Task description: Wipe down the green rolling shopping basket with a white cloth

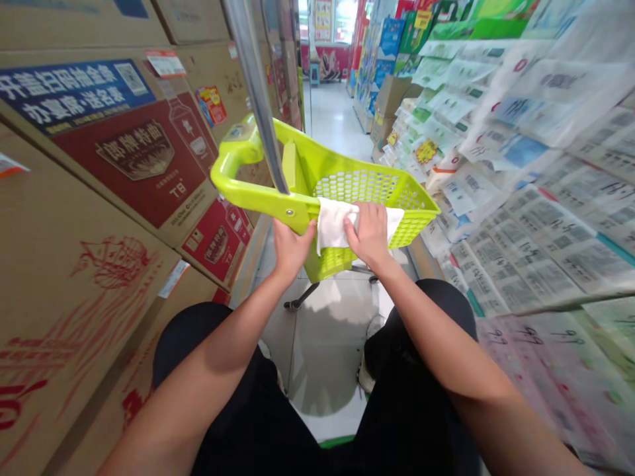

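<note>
A lime-green plastic shopping basket (367, 185) on wheels stands in the aisle in front of me, its pull handle (255, 86) rising up and away. A white cloth (333, 225) is draped over the basket's near rim. My right hand (370, 231) presses flat on the cloth, fingers together on it. My left hand (292, 248) grips the near corner of the basket just beside the cloth, thumb up against the rim. My knees in dark trousers show below.
Stacked cardboard cartons (99, 218) with red labels wall the left side. Packs of tissue in plastic wrap (536, 198) fill the shelves on the right. The pale tiled floor (337, 119) of the aisle runs ahead to more shelves and boxes (391, 92).
</note>
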The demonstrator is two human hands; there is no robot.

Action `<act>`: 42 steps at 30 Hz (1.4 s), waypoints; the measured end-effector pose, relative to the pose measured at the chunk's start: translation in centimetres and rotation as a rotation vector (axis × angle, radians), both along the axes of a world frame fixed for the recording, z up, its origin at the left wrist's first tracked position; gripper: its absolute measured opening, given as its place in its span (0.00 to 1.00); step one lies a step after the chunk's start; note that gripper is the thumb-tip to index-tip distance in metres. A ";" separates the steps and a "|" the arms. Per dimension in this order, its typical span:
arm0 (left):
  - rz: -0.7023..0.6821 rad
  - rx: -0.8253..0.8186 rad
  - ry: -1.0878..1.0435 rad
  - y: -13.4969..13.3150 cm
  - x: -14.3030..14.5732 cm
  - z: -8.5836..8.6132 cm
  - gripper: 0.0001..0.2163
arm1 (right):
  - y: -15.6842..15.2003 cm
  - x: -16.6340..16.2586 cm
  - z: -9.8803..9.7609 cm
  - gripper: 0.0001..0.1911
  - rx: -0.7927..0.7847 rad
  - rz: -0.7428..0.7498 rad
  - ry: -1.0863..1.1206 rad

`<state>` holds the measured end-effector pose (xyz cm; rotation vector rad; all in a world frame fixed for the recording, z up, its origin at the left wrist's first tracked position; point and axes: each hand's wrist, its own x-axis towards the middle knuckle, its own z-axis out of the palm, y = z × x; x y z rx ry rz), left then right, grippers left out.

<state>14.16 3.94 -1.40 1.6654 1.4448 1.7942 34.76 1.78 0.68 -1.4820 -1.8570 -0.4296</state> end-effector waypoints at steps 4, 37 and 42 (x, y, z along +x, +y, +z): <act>-0.042 0.040 0.013 -0.2 0.5 0.0 0.28 | -0.9 -2.6 1.5 0.30 -0.009 0.145 0.014; -0.079 0.019 0.070 3.4 -2.4 0.1 0.26 | -1.4 -1.8 0.9 0.38 -0.095 0.152 -0.044; -0.086 0.014 0.050 3.2 -2.6 0.7 0.26 | -1.3 2.0 0.1 0.33 -0.097 -0.024 -0.036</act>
